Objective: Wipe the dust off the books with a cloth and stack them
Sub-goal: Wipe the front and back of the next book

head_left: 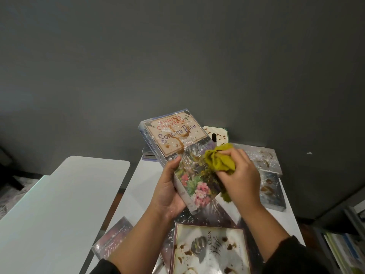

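My left hand grips a flower-covered book titled Sonoma Rose by its spine, holding it tilted above the white table. Brown stains and white specks mark its cover. My right hand clutches a bunched yellow-green cloth and presses it on the cover's right side. Below lie dirty books: a pale-covered one near me and a dark one at the lower left.
More dusty books lie at the right and back right, and a small stack sits behind the held book. A second white table stands to the left. A grey wall rises behind; a bookshelf shows at lower right.
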`<state>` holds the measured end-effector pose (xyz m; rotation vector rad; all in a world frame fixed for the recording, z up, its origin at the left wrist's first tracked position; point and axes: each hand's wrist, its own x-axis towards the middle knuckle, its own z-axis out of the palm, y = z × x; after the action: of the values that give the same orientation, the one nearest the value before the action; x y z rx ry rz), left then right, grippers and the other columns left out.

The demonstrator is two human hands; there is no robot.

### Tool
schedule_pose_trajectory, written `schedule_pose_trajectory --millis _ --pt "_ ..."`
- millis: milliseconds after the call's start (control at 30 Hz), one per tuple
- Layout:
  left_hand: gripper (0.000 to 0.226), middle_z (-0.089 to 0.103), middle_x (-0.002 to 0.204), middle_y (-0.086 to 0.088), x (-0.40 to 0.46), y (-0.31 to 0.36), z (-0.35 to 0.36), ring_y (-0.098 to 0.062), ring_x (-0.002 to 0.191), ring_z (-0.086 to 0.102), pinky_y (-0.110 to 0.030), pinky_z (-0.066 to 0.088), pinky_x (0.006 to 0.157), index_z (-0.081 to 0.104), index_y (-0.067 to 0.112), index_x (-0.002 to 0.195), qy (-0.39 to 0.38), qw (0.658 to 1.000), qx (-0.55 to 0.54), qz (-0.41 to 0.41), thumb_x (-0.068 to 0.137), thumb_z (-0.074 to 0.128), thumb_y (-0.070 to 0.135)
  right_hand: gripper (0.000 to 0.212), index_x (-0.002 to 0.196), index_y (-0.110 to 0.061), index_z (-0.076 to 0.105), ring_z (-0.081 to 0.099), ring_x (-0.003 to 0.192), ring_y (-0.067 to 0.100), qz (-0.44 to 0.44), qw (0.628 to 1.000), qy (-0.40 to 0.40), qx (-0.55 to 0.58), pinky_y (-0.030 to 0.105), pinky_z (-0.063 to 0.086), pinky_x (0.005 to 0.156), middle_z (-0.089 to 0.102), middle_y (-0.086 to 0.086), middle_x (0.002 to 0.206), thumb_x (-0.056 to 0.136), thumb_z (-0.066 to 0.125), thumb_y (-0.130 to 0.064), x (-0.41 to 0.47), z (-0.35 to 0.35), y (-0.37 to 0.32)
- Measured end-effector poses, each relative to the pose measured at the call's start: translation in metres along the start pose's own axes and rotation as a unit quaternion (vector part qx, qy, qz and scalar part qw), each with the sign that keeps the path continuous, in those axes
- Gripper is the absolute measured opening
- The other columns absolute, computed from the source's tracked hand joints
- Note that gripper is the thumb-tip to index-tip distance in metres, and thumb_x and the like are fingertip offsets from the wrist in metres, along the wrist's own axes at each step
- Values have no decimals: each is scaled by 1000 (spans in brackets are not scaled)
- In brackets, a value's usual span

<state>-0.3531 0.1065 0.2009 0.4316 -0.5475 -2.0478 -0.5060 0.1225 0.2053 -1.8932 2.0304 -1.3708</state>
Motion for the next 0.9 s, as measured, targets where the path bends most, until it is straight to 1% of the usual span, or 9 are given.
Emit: schedule_pose_trajectory --millis 67,133,233,333,433,633,767,833,900 --pt "65 70 108 -19 0 -2 0 -32 96 69 -48 53 89 76 9 97 3 1000 4 -6 38 93 31 31 93 -22 63 57 79 15 26 1000 10 -13 16 32 51 58 -13 95 67 78 -14 4 0 6" --pt "63 71 104 -18 1 -2 0 -31 92 70 -45 57 83 76 8 96 8 1000 -5 -5 39 93 31 32 93 -24 62 55 80 11 15 1000 5 -16 14 33 55 57 -14 95 67 79 -20 -6 2 -3" --pt "59 72 97 -18 5 1 -1 -29 86 71 -41 58 77 76 5 94 1 1000 -21 -1 43 93 29 29 93 -27 60 52 84 5 -54 998 -37 13 14 41 62 55 -17 93 66 72 -27 -35 7 -29" --pt "59 72 93 -19 7 2 -1 -29 84 71 -40 59 75 75 2 93 -6 1000 -31 2 43 93 27 27 93 -26 61 52 83 7 -103 992 -58 35 18 42 60 55 -15 91 66 65 -28 -41 7 -38" --pt "56 72 97 -17 7 0 1 -28 87 71 -40 58 76 76 6 93 -18 1000 -15 2 45 92 30 31 92 -24 62 54 82 10 -61 998 -26 18 16 35 57 57 -13 92 64 74 -21 -15 7 -19" --pt "66 72 101 -17 9 -4 -1 -30 88 70 -44 58 79 78 11 90 16 1000 18 -10 30 95 32 32 95 -22 61 55 83 15 43 998 20 -33 14 27 53 59 -9 99 68 75 -13 11 5 12" --pt "61 72 96 -18 11 0 1 -29 85 71 -41 59 76 76 7 92 -6 1000 -12 2 38 94 29 30 94 -27 59 49 83 4 -25 1000 -9 -5 10 33 60 53 -17 92 66 71 -25 -26 13 -21" --pt "59 72 92 -18 11 2 1 -28 83 71 -40 59 73 76 6 91 -15 1000 -22 10 41 94 31 26 94 -27 58 51 83 6 -76 996 -39 15 16 41 60 54 -15 91 69 63 -31 -43 14 -34" --pt "57 72 94 -18 11 3 2 -28 86 71 -39 58 73 76 5 92 -26 999 -25 10 45 93 32 26 93 -26 59 50 83 8 -106 993 -49 12 17 38 59 55 -13 91 68 61 -31 -39 12 -35"
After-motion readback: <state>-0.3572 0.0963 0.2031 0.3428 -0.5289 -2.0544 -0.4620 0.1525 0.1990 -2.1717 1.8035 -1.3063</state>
